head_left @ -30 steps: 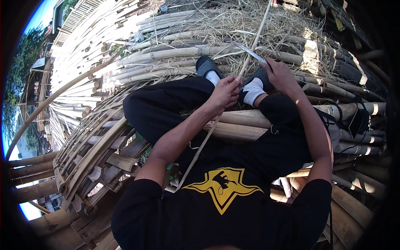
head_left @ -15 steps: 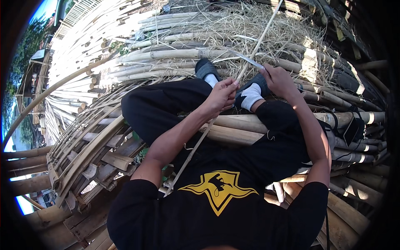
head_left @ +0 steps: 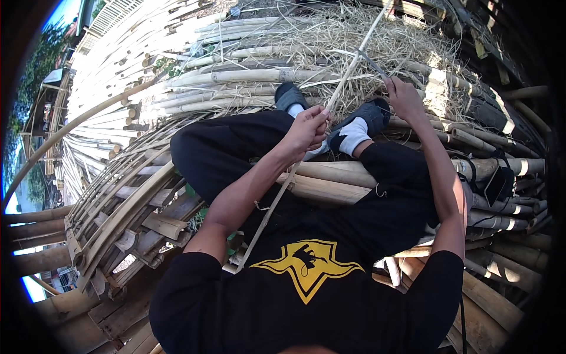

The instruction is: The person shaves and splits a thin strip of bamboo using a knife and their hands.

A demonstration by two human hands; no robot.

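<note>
Left hand [head_left: 308, 131] pinching pale strip [head_left: 342, 84], far end out of frame; right hand [head_left: 406, 101] gripping knife [head_left: 372, 64], handle mostly hidden.

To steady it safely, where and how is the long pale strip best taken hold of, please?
Probably pinch the long pale strip on its lower length, from the right: it is thin, the left arm lies along its other side, and the knife in the right hand is at the upper part.
</note>
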